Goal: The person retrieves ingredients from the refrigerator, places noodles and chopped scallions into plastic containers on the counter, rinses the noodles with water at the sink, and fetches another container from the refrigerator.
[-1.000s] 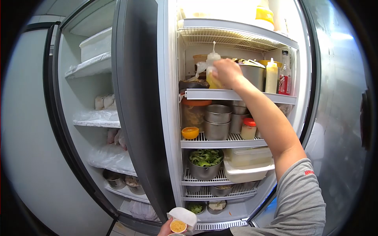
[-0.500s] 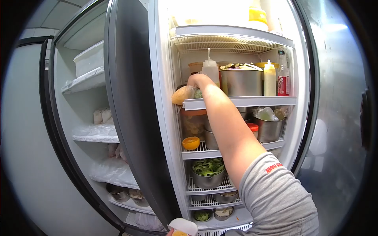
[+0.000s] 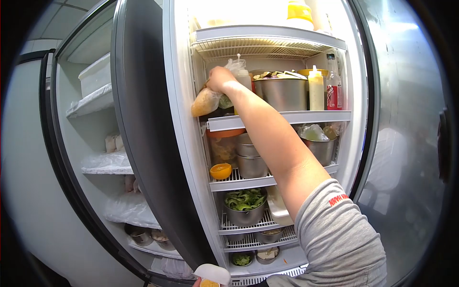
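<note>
My right hand (image 3: pixel 220 79) reaches into the tall refrigerator and is closed on the gathered top of a clear plastic bag (image 3: pixel 205 103) with orange-tan contents. This bag is at the left end of the upper shelf. Beside it sits a bag with something green (image 3: pixel 225 101), partly behind my wrist; I cannot tell whether I hold it too. A white-capped squeeze bottle (image 3: pixel 243 79) stands just right of my fingers. At the bottom edge, a sliver of my left hand (image 3: pixel 197 283) grips a small white container (image 3: pixel 213 272) with yellow-orange crumbly contents.
A steel pot of sliced vegetables (image 3: pixel 281 94), a yellow squeeze bottle (image 3: pixel 316 91) and a red-labelled bottle (image 3: pixel 333 88) share the upper shelf. Below are a halved orange (image 3: pixel 221 171) and a pot of green vegetables (image 3: pixel 245 208). A dark door edge (image 3: pixel 148 119) stands on the left.
My right hand has risen a little, and the orange-tan bag has come up off the shelf edge with it. The view has shifted slightly; my left hand still holds the white container.
</note>
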A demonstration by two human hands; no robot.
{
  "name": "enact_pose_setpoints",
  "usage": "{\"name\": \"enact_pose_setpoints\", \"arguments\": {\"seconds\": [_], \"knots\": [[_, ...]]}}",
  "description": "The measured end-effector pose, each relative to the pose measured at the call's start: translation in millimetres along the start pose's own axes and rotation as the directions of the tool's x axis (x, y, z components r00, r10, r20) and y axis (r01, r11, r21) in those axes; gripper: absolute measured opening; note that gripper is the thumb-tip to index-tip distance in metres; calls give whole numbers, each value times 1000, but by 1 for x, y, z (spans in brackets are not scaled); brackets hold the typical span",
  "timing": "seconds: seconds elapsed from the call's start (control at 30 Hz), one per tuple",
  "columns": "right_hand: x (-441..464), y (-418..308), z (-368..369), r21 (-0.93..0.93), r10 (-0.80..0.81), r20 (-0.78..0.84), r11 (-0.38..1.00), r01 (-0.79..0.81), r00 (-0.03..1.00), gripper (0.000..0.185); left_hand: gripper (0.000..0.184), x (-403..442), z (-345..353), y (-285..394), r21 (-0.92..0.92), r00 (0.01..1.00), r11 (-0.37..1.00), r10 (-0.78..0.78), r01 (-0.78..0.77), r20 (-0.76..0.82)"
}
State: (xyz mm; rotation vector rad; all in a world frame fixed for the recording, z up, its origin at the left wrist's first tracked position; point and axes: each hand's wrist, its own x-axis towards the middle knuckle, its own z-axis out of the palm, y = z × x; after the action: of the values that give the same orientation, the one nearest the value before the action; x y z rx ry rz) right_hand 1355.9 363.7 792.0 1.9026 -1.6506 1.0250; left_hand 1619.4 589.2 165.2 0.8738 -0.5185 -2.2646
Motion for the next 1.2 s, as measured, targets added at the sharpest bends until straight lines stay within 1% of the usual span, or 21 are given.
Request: {"name": "enact_pose_setpoints", "arguments": {"seconds": [0.07,0.1,0.17,0.23,0.27,0.3,0.37,0.43,0.5,0.53,0.57,0.67,0.7,0.73,0.83,0.93,0.97,1.03,1.1,1.13,1.2], "knots": [[-20,-13,-23,146,33,-140,989,-12,990,32,57,0,0,0,8,1000,1000,-2,2,1],[-26,-17,-36,143,37,-141,990,-17,989,32,57,-1,0,-1,12,1000,1000,-4,4,3],[-35,-18,-55,291,-13,-199,954,72,980,30,57,-1,0,-2,18,1000,1000,-8,8,6],[-36,-20,-75,399,-22,-190,912,98,982,29,57,-1,0,-5,23,1000,1000,-17,17,8],[-42,-21,-84,455,15,-210,887,84,978,29,56,0,-1,-6,25,1000,999,-24,24,12],[-39,-17,-92,448,-15,-169,889,91,985,29,56,1,-1,-7,31,999,999,-34,33,15],[-39,-4,-104,639,-69,-134,756,139,989,22,56,3,-2,-8,44,999,998,-48,47,23],[-112,-19,-144,543,-11,-154,834,94,988,19,56,9,-3,-11,59,997,996,-70,67,42],[-136,10,-150,655,-152,-128,729,199,980,18,56,15,0,-10,79,993,992,-103,98,60],[-169,12,-161,659,-152,-113,728,188,982,18,56,20,1,-9,94,990,989,-121,114,74],[-196,16,-171,585,-121,-101,796,157,988,16,56,25,1,-12,111,986,985,-138,128,88],[-289,30,-205,279,-174,-137,938,206,975,15,56,43,13,-12,166,968,968,-209,186,138],[-319,34,-212,339,-174,-146,916,215,974,15,56,50,18,-13,186,956,959,-245,215,159],[-354,22,-233,294,-38,-73,954,58,997,16,56,57,24,-14,213,946,949,-273,234,176],[-448,8,-271,271,291,-233,936,-226,928,18,56,79,44,-23,283,901,908,-374,308,221],[-546,9,-310,144,334,-559,940,-308,759,28,56,97,69,-36,348,852,867,-455,357,258],[-578,0,-327,114,372,-608,915,-386,701,26,56,102,76,-43,367,836,854,-478,370,269],[-646,-12,-372,-13,388,-613,866,-500,688,26,56,108,91,-55,393,808,832,-516,393,284],[-682,-35,-391,95,479,-677,810,-579,559,20,56,115,101,-66,437,790,805,-546,402,278],[-704,-45,-405,5,478,-700,747,-665,531,16,56,121,109,-71,475,780,786,-561,395,279],[-742,-66,-429,-171,465,-749,552,-816,472,9,58,129,124,-81,549,740,749,-596,371,313]]}}
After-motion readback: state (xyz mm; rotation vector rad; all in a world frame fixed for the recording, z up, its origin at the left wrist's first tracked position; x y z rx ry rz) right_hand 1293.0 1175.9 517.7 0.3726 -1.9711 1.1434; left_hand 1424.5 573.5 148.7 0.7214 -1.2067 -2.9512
